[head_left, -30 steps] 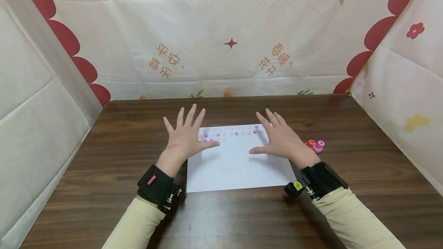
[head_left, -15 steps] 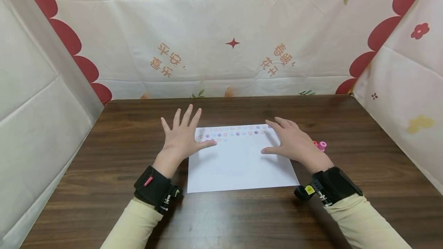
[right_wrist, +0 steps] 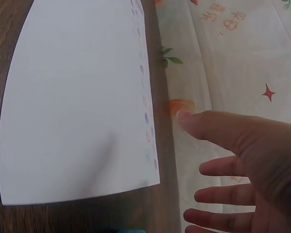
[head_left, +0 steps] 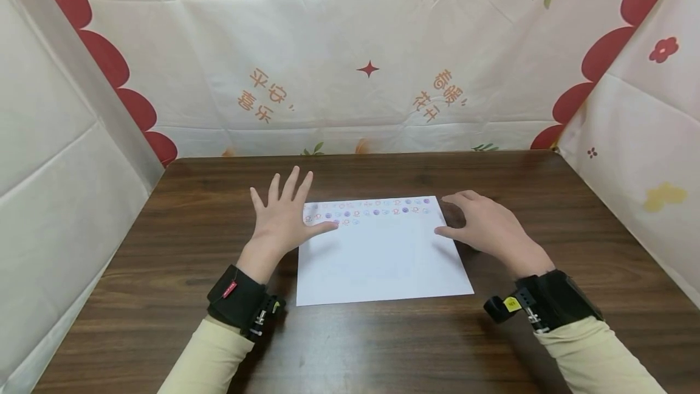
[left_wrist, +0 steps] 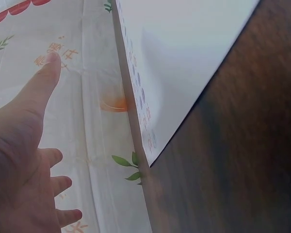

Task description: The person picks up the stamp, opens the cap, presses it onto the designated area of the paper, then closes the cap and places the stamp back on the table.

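A white sheet of paper (head_left: 383, 260) lies on the wooden table, with rows of small red, blue and purple printed marks (head_left: 375, 212) along its far edge. My left hand (head_left: 280, 221) hovers over the sheet's far left corner, its fingers spread and thumb out. Beyond the sheet's right edge is my right hand (head_left: 487, 224), held above the table with the thumb apart from the fingers; its thumb tip reaches over the paper's side. Neither hand holds anything. A sliver of something blue (right_wrist: 131, 231) shows at the bottom of the right wrist view, its kind unclear.
The dark wooden table (head_left: 350, 351) ends at the back against a pale printed cloth (head_left: 328, 78). White cloth also hangs at the left and right sides. Both wrists carry black straps with small cameras.
My right hand has moved to the right, off the paper, and now hides the small red and pink pieces seen earlier. The left hand has shifted slightly left.
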### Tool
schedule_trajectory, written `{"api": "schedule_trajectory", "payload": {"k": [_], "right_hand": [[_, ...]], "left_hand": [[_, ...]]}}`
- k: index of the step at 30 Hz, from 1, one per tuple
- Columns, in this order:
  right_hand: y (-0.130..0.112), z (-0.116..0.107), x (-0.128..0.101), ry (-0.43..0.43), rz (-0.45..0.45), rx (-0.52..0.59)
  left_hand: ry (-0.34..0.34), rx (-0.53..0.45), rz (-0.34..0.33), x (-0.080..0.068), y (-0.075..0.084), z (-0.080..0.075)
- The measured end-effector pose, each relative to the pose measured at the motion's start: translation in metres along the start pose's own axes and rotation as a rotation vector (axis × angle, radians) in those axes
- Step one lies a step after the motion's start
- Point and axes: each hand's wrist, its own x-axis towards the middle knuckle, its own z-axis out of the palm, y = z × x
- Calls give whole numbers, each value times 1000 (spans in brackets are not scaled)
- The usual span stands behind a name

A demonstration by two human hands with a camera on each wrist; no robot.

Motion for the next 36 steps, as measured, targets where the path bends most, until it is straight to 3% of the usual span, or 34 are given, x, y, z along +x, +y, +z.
{"api": "schedule_trajectory", "payload": {"k": [15,36], "right_hand": [[18,-4,-14,-32,28,9],[29,1,-31,14,-10,18]], "left_hand": [[9,-17,-2,-1,-1,5],[33,-1,12,-3,-2,9]]}}
